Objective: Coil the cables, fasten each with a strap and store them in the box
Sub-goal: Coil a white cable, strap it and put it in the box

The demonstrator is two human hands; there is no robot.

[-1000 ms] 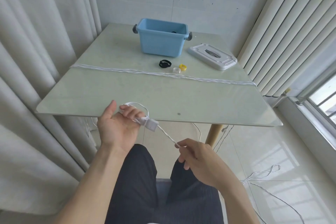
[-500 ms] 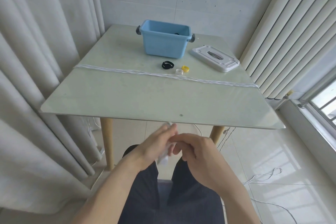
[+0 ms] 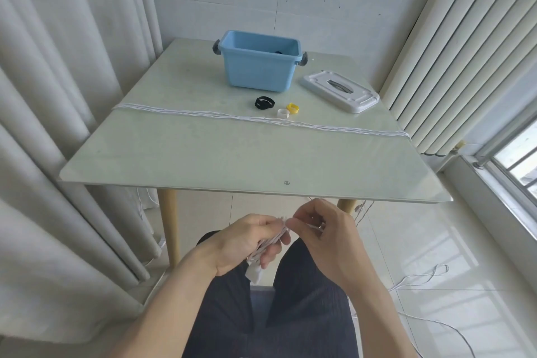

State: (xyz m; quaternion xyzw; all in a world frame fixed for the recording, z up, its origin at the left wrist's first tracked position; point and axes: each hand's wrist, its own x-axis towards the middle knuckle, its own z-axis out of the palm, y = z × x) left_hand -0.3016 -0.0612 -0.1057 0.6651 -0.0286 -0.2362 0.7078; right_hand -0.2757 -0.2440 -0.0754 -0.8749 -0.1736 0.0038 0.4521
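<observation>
Pale curtains (image 3: 52, 125) are hanging on both sides of one glass-topped table (image 3: 203, 160), where one blue box (image 3: 258, 67) is standing open beside its one white lid (image 3: 340, 90). Three rolled straps are lying near the box: one black strap (image 3: 264, 102), one white strap (image 3: 283, 113) and one yellow strap (image 3: 293, 108). One bundle of white cables (image 3: 261, 118) is stretching across the tabletop. Below the table edge, the left hand (image 3: 247, 241) is gripping several loops of a white cable (image 3: 268, 244) with a plug hanging under it, while the right hand (image 3: 322, 229) is pinching the same cable's strand.
</observation>
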